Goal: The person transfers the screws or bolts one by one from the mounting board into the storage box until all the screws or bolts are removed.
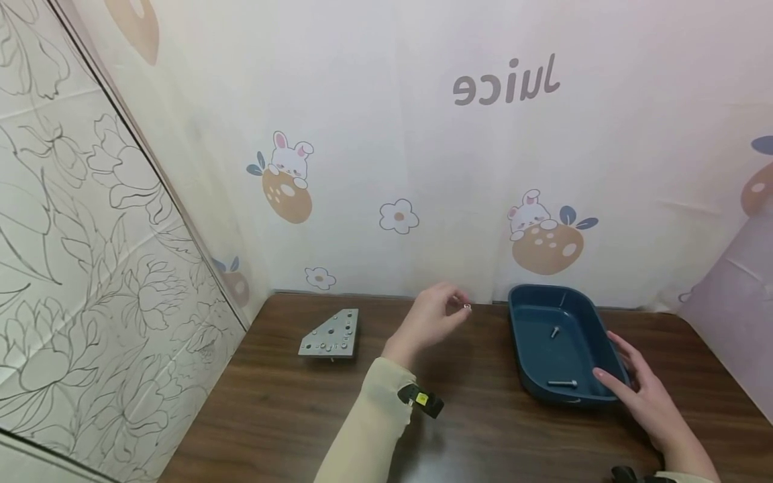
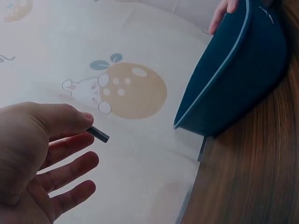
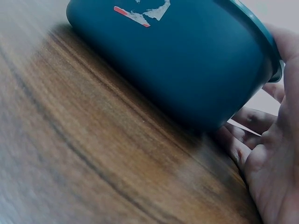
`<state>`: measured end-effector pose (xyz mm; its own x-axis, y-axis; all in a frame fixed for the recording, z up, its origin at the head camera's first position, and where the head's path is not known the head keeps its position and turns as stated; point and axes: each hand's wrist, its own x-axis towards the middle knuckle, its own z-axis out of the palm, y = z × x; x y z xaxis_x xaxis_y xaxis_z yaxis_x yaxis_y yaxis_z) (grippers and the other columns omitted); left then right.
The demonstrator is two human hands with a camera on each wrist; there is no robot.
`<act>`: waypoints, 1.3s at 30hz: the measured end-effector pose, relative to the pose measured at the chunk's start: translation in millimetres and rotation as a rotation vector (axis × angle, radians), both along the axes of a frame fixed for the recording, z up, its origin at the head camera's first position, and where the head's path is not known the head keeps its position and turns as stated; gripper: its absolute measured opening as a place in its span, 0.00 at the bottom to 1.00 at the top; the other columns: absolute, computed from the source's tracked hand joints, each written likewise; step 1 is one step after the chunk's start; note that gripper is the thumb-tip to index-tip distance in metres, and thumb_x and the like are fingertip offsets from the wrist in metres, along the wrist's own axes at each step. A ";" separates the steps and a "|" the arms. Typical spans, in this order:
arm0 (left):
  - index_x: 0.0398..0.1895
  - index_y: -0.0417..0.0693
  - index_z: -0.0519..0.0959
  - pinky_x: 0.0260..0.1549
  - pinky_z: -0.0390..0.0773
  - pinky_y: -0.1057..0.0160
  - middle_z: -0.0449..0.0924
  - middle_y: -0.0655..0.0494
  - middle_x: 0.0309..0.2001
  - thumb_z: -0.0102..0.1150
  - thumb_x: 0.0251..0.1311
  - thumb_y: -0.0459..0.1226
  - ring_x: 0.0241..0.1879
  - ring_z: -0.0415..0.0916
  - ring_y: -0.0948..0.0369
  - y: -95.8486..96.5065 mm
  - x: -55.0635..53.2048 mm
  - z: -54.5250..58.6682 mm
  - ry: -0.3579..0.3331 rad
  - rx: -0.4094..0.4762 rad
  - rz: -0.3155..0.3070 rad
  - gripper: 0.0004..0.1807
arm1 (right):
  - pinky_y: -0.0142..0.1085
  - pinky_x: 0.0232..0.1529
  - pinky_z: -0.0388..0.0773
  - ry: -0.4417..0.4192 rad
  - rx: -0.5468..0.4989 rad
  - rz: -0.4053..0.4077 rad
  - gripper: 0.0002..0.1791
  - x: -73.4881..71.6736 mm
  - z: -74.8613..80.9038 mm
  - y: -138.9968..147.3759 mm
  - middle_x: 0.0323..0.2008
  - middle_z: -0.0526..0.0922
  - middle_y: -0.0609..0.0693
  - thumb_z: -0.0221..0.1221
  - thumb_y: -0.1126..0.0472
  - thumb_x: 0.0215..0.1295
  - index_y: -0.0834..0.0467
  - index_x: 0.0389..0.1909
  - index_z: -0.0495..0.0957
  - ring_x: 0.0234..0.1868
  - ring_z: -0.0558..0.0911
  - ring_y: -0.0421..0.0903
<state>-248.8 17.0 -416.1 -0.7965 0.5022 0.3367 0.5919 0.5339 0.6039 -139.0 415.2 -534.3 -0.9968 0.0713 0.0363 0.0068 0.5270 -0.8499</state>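
- The left hand (image 1: 426,315) is pinching a small dark-grey threaded metal screw (image 2: 99,134) between thumb and forefinger, the other fingers spreading loosely. With only the tips bearing on it, a slight roll of the thumb could be enough to drop it.
- The screw is sitting well apart from the tray, above the brown wood-grain table (image 1: 471,409) near its back edge; if dropped there, it could bounce and roll out of reach.
- The right hand (image 1: 640,386) is gripping the deep-blue rounded rectangular tray (image 1: 569,355) at its near right corner, thumb over the rim and fingers outside. An uneven pull could be tipping or sliding it.
- Inside, a short silver bolt (image 1: 555,331) and a long silver bolt (image 1: 563,384) are lying loose, so a tilt could send them rolling.
- Farther left, the grey metal five-sided plate (image 1: 335,337) is resting unheld; a brushing sleeve could be shifting it.
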 end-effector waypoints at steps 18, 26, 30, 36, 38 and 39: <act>0.51 0.50 0.87 0.53 0.78 0.74 0.88 0.57 0.50 0.69 0.75 0.37 0.51 0.82 0.64 24.8 1.4 5.4 0.028 -0.012 -0.028 0.07 | 0.81 0.59 0.58 -0.008 0.004 -0.002 0.50 -2.6 0.7 -0.4 0.79 0.50 0.82 0.57 0.49 0.85 0.39 0.90 0.31 0.72 0.53 0.80; 0.49 0.51 0.88 0.54 0.76 0.74 0.87 0.59 0.50 0.69 0.74 0.38 0.51 0.81 0.65 40.3 3.1 -2.2 0.049 -0.029 -0.033 0.05 | 0.84 0.64 0.51 -0.016 -0.013 -0.004 0.50 -1.9 0.3 1.0 0.81 0.47 0.81 0.56 0.49 0.85 0.39 0.90 0.31 0.73 0.50 0.80; 0.50 0.53 0.87 0.53 0.76 0.75 0.86 0.62 0.50 0.69 0.75 0.39 0.52 0.79 0.66 45.1 5.8 -4.5 0.009 -0.029 -0.023 0.05 | 0.85 0.65 0.51 -0.025 -0.012 -0.003 0.50 -2.6 0.0 1.2 0.81 0.46 0.82 0.56 0.48 0.86 0.40 0.90 0.30 0.73 0.51 0.81; 0.50 0.54 0.88 0.52 0.75 0.76 0.86 0.64 0.50 0.68 0.76 0.40 0.51 0.77 0.69 52.8 7.7 -2.9 0.023 -0.056 -0.023 0.06 | 0.66 0.57 0.68 -0.028 0.056 -0.010 0.50 -2.9 -0.6 2.1 0.79 0.53 0.81 0.57 0.48 0.85 0.39 0.90 0.31 0.70 0.57 0.73; 0.51 0.54 0.88 0.53 0.74 0.77 0.87 0.65 0.50 0.68 0.76 0.40 0.51 0.77 0.69 55.6 8.1 -2.2 0.035 -0.071 -0.018 0.06 | 0.63 0.55 0.69 -0.029 0.068 -0.011 0.50 -2.8 -0.7 2.4 0.78 0.54 0.80 0.57 0.48 0.85 0.38 0.90 0.32 0.69 0.59 0.72; 0.51 0.54 0.88 0.53 0.74 0.77 0.87 0.65 0.50 0.68 0.76 0.41 0.51 0.77 0.70 56.8 8.2 -1.8 0.039 -0.077 -0.016 0.06 | 0.62 0.54 0.69 -0.030 0.072 -0.012 0.50 -2.8 -0.7 2.5 0.78 0.55 0.80 0.57 0.48 0.85 0.38 0.90 0.32 0.69 0.59 0.72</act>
<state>-240.5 73.9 -418.0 -0.7751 0.5403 0.3274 0.6231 0.5679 0.5378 -141.8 417.7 -535.0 -0.9966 0.0812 0.0120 0.0381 0.5866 -0.8090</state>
